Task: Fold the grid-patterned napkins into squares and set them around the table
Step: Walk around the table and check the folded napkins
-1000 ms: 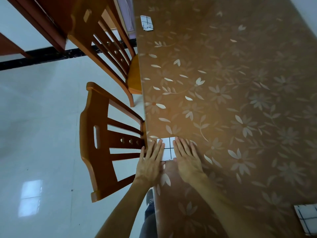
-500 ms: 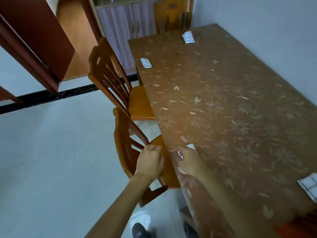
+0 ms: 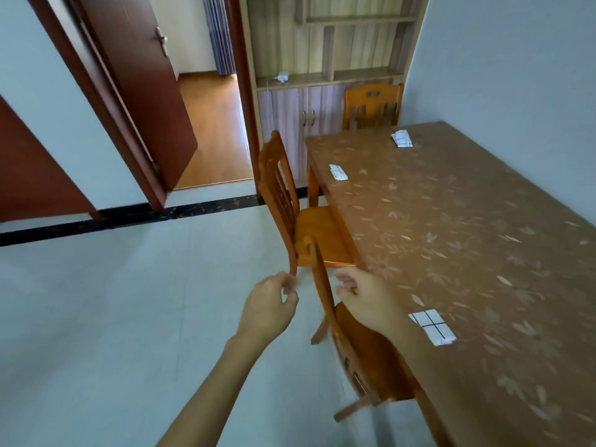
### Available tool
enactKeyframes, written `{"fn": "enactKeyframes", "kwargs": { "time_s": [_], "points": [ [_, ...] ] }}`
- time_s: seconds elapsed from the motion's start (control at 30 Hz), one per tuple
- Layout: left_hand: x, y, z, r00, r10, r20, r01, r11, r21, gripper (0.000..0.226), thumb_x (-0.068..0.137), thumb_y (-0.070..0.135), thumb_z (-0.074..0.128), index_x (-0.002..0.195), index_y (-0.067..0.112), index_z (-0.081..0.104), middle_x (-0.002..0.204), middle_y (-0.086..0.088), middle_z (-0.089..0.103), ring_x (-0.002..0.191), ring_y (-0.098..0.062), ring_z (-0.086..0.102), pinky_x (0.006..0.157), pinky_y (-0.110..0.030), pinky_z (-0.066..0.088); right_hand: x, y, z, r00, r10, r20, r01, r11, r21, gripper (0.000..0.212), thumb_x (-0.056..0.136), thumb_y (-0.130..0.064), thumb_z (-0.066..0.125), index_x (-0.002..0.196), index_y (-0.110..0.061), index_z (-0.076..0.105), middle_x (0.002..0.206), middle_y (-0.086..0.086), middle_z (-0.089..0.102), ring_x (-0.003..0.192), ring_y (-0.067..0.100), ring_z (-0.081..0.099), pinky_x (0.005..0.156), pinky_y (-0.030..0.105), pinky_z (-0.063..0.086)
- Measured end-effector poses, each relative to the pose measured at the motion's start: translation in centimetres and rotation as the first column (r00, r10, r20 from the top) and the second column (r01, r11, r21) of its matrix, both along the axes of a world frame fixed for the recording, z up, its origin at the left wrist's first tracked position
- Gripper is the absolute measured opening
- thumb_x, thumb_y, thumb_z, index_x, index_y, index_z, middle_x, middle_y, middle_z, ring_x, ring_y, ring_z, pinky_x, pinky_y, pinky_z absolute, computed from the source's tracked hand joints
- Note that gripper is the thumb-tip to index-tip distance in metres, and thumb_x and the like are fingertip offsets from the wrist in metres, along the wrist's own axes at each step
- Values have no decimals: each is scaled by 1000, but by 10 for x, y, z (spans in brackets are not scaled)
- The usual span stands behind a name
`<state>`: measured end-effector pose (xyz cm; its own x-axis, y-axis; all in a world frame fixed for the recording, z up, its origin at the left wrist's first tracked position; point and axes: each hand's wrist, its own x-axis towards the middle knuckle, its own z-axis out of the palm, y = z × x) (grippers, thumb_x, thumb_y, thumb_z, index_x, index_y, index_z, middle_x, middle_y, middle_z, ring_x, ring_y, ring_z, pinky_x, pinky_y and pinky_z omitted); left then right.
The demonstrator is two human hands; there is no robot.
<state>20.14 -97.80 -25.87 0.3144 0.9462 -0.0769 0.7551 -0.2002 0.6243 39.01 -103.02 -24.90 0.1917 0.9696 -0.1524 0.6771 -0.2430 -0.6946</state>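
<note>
Three folded white grid-patterned napkins lie on the brown flower-patterned table (image 3: pixel 477 259). The nearest napkin (image 3: pixel 432 327) is at the table's left edge, just right of my right forearm. A second napkin (image 3: pixel 338 172) lies farther along the same edge, and a third napkin (image 3: pixel 401 138) sits at the far end. My left hand (image 3: pixel 269 304) hovers over the floor left of the near chair with loosely curled fingers, holding nothing. My right hand (image 3: pixel 361 298) hangs above that chair's seat, also loosely curled and holding nothing. Neither hand touches a napkin.
A near wooden chair (image 3: pixel 351 356) stands tucked at the table's left side between my arms. A second chair (image 3: pixel 290 214) stands beyond it and a third chair (image 3: pixel 372 104) at the far end. A cabinet (image 3: pixel 300 117) and an open door (image 3: pixel 145 101) are behind; tiled floor lies to the left.
Both hands have lifted off the nearest napkin, which they were pressing flat at the table edge, and now hang curled in the air. The view has risen to show the room.
</note>
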Motion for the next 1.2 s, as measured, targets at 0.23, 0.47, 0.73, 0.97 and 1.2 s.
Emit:
{"fn": "enactKeyframes", "kwargs": {
  "time_s": [0.23,0.47,0.73,0.97,1.2],
  "points": [
    [-36,51,24,995,72,68,-71,997,-8,30,99,24,57,129,22,62,130,3,65,119,-15,60,104,-34,50,-33,57,20,999,-11,-43,12,999,39,37,101,-25,53,137,-21,53,135,-6,59,122,9,55,94,15,38],
    [-31,143,30,994,38,98,-40,999,12,28,100,23,56,128,22,62,131,3,65,118,-14,60,103,-33,50,-48,143,18,992,-100,-78,107,990,91,39,100,-26,55,138,-21,53,137,-5,58,125,13,55,109,32,44],
    [-10,284,39,992,-77,100,74,997,37,23,100,24,58,122,28,63,124,9,66,106,-5,57,91,-21,46,-38,269,26,965,-227,-133,244,961,129,35,100,-30,54,134,-23,55,135,-5,61,121,12,58,108,35,46],
    [22,377,41,973,-190,131,191,982,6,23,102,18,54,123,23,64,120,6,67,101,-7,61,87,-17,46,-13,346,27,955,-291,-60,297,947,121,31,99,-25,57,130,-23,59,129,-7,64,117,9,61,107,28,46],
    [70,477,17,942,-304,143,311,950,-31,25,102,21,53,125,24,64,126,7,67,115,-14,65,104,-36,53,27,434,-7,909,-399,-123,409,910,69,31,95,-24,61,126,-24,61,120,-9,67,109,7,63,104,32,49]
  ]
}}
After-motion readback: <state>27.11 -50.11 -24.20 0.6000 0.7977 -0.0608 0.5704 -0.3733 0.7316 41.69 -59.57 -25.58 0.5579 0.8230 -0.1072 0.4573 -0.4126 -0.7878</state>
